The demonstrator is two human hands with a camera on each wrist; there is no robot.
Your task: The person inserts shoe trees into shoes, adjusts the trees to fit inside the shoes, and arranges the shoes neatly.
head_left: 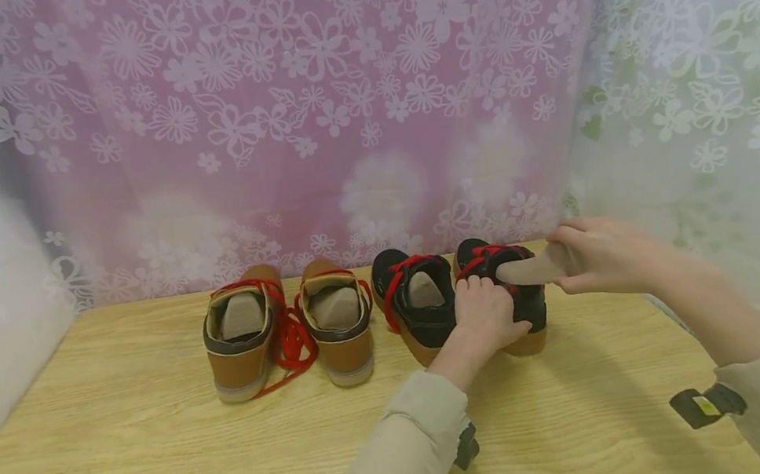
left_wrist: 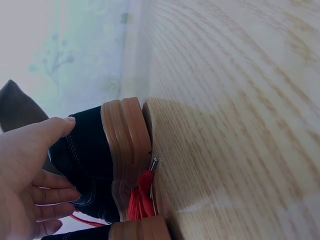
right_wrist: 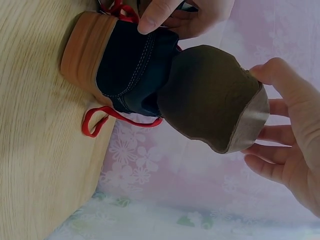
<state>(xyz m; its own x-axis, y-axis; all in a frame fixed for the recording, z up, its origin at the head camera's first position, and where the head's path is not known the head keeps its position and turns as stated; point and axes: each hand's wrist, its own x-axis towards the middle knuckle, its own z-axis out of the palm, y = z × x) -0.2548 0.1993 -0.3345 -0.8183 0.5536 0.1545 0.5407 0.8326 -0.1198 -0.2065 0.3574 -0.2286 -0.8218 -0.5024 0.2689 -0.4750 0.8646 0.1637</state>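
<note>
My left hand (head_left: 485, 313) grips the heel end of the rightmost black shoe (head_left: 534, 314), which has red laces and a tan sole. In the left wrist view the thumb lies on the heel of this black shoe (left_wrist: 90, 140) and the fingers are on its far side. My right hand (head_left: 606, 255) pinches the wide end of a grey-brown moulded shoe insert (head_left: 530, 271), thumb on one side and fingers on the other. Seen from the right wrist, the insert (right_wrist: 207, 95) slants at the shoe's opening; its narrow end is hidden there.
Left of it stands the other black shoe (head_left: 426, 322), with an insert (head_left: 424, 290) inside. Further left are two brown shoes, one (head_left: 243, 368) beside the other (head_left: 346, 352), both holding inserts. Loose red laces (head_left: 293, 342) lie between them. A floral curtain (head_left: 337, 116) hangs behind the wooden table (head_left: 164, 453).
</note>
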